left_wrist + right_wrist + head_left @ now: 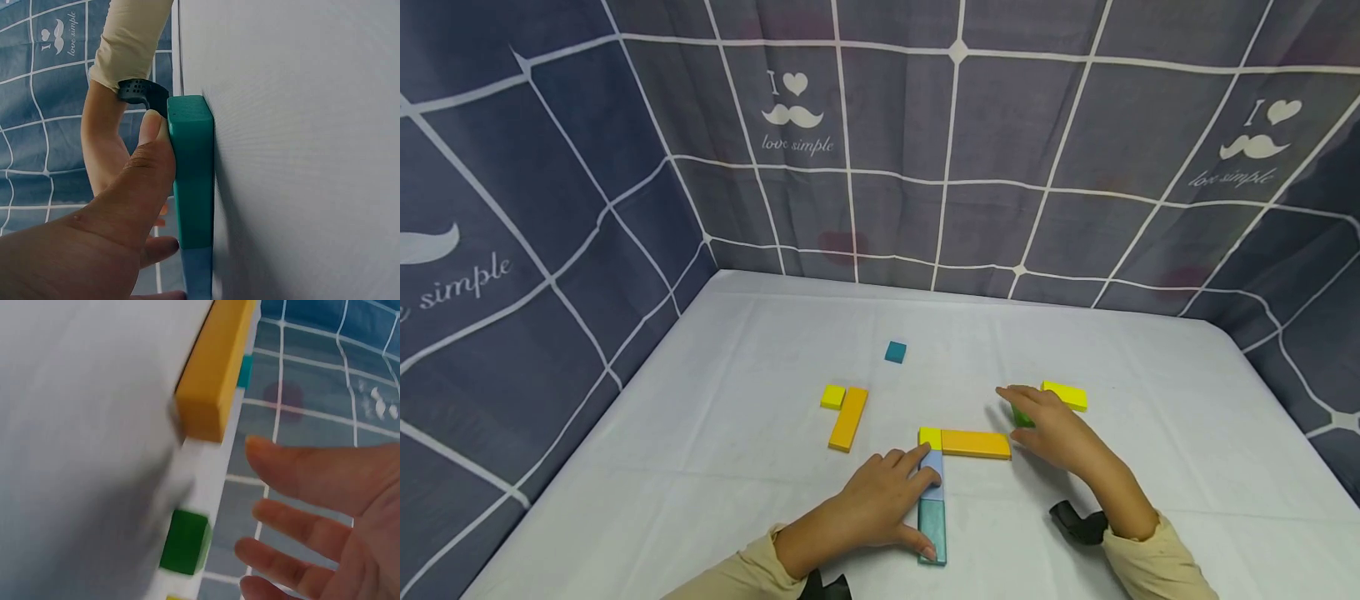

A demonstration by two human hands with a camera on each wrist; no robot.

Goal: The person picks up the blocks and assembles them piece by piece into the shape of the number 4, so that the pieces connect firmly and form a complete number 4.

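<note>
My left hand (880,504) rests on a straight row of blocks with its fingers spread. Its thumb lies on the teal block (934,525), seen closely in the left wrist view; the other fingers touch the light blue block (933,485) and reach the small yellow block (929,435) at the far end. From that yellow block an orange block (976,444) extends rightward, forming a corner. Above a green block (182,542), my right hand (1052,427) hovers with fingers apart, holding nothing. In the head view it partly hides the green block and a longer yellow block (1070,397).
To the left, another orange block (848,419) lies beside a small yellow block (832,397). A small blue-teal block (895,352) sits farther back. White cloth (760,333) covers the table; a grey gridded curtain (895,217) stands behind and at both sides.
</note>
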